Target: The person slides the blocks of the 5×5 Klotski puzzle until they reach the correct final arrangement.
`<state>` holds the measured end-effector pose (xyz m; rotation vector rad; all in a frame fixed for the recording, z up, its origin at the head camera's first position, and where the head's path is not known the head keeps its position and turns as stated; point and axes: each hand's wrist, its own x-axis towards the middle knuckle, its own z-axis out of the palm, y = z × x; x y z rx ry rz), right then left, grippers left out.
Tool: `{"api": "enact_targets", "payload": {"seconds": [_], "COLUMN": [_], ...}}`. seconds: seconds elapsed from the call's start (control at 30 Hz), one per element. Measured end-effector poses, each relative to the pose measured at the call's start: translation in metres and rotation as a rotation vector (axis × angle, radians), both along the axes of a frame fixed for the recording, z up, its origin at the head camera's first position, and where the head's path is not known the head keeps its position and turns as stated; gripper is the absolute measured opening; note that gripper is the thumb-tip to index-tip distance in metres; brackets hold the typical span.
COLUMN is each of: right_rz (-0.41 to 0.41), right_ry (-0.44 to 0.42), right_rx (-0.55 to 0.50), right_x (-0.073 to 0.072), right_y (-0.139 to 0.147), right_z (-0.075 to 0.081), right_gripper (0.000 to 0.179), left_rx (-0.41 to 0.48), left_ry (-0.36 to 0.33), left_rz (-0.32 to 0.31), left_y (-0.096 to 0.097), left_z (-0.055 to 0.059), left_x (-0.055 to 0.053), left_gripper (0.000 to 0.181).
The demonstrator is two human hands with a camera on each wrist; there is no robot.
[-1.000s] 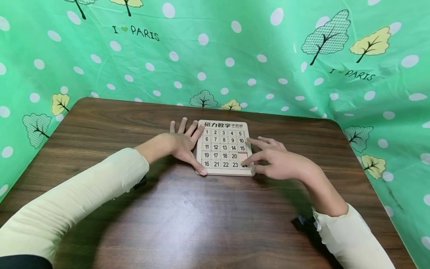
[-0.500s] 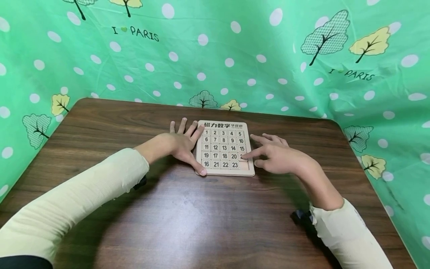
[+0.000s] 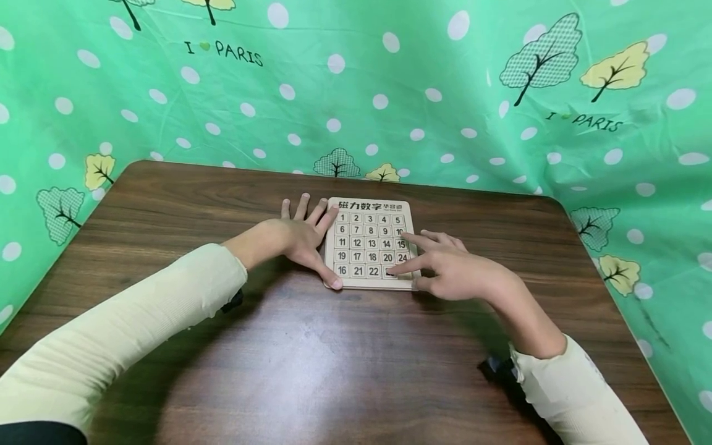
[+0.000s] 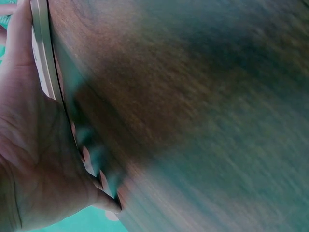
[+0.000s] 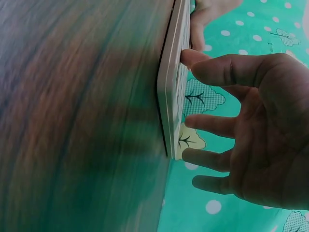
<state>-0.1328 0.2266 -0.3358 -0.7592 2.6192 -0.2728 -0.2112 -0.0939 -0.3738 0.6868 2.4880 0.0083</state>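
A square number sliding puzzle (image 3: 371, 243), pale with black-numbered tiles, lies flat on the table. Spread along its left edge, my left hand (image 3: 300, 240) rests its thumb on the lower left corner and its index finger near the upper left. My right hand (image 3: 458, 270) reaches over the right side, index fingertip on the bottom-row tile after 22, covering its number. Tile 24 (image 3: 403, 258) sits at the right end of the row above. The bottom right slot is partly hidden by that finger. In the right wrist view, the right hand's fingers (image 5: 212, 159) are extended beside the puzzle's edge (image 5: 166, 92).
The puzzle lies toward the far edge of a dark wood-grain table (image 3: 311, 358). Behind it hangs a green curtain (image 3: 356, 86) with white dots and printed trees. Pale sleeves (image 3: 167, 303) cover both forearms, and a dark strap (image 3: 497, 371) shows under the right one.
Tile 24 has slid up from the bottom right corner into the slot above. My right index finger has then shifted down and left onto the bottom row. The left hand stays put.
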Motion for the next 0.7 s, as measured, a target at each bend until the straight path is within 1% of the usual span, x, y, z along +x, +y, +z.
{"api": "enact_targets", "payload": {"seconds": [0.27,0.4,0.47,0.57,0.7], "right_rz": [-0.081,-0.094,-0.075,-0.029,0.041], "right_ry": [-0.039,-0.049,-0.038,0.000,0.031], "right_rx": [0.002,0.013,0.008,-0.010,-0.038], "right_x": [0.000,0.000,0.000,-0.001,-0.003], "right_y": [0.015,0.019,0.017,0.011,-0.004], "right_z": [0.006,0.007,0.008,0.008,0.003], "right_gripper": [0.045,0.047,0.045,0.042,0.042], "left_rx": [0.000,-0.001,-0.002,-0.004,-0.007], "left_ry": [0.002,0.002,0.004,0.005,0.007], "left_rz": [0.000,-0.001,-0.001,-0.001,-0.004], "left_y": [0.000,0.000,0.000,0.000,0.000], "left_z": [0.000,0.000,-0.001,-0.001,-0.002], "left_x": [-0.001,0.000,0.000,-0.001,-0.001], "left_gripper": [0.171,0.172,0.172,0.172,0.172]}}
